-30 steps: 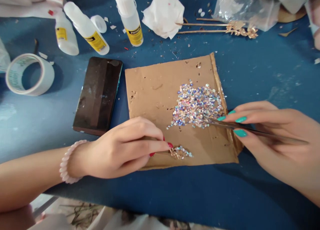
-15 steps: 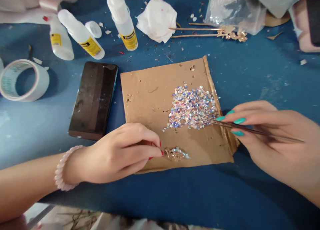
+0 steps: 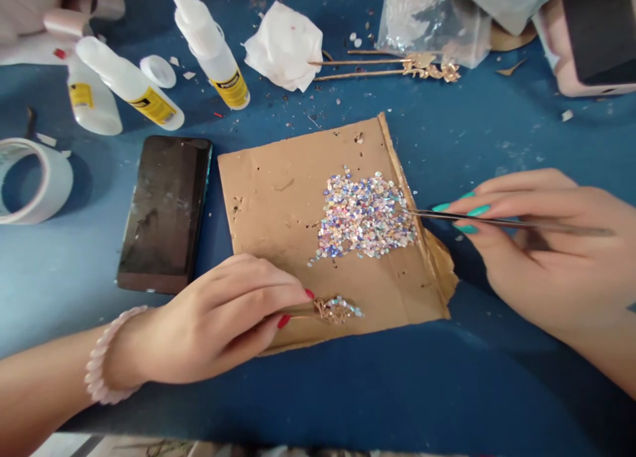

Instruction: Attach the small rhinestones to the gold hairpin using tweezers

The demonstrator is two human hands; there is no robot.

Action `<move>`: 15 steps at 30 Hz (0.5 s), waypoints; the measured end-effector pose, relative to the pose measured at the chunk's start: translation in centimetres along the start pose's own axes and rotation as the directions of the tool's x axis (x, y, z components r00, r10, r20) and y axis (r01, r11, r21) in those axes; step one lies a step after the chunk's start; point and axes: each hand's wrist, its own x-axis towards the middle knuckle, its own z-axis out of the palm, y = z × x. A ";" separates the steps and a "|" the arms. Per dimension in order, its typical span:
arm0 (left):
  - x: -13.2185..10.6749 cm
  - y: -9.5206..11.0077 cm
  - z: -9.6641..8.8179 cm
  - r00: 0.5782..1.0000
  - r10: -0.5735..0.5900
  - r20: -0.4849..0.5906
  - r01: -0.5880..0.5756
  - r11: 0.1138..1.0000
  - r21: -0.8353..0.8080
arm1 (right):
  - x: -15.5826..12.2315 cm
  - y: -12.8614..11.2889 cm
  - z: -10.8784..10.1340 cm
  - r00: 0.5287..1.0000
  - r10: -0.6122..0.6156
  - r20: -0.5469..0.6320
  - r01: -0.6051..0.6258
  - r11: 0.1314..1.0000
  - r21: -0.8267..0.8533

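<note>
At the cardboard sheet (image 3: 263, 199), your right hand (image 3: 561, 265) and left hand (image 3: 209, 318) pinched: the right, tweezers (image 3: 511, 222) whose tips had moved up the right edge of the iridescent chips (image 3: 365, 218), seemingly keeping you among them; the left, the gold hairpin (image 3: 335, 310), over the sheet's near side.

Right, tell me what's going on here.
A person's left hand holds a gold-coloured ornament over the near part of a cardboard piece. Pale, shiny bits sit at the ornament's tip. The right hand holds tweezers, their tips at the right edge of a pile of small glittering pieces on the cardboard.
</note>
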 end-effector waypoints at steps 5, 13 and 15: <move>0.0 0.1 -0.2 1.000 -0.004 0.017 0.004 1.000 -0.002 | 0.2 -0.2 0.1 0.999 0.026 0.024 -0.025 0.999 -0.034; 0.0 0.1 -0.2 1.000 -0.005 0.030 0.005 1.000 -0.004 | 0.3 -0.2 0.0 0.999 -0.022 0.040 0.025 0.998 -0.066; 0.0 0.1 -0.2 1.000 -0.001 0.027 0.001 1.000 0.000 | 0.4 -0.2 0.0 0.997 -0.044 0.055 0.049 0.995 -0.087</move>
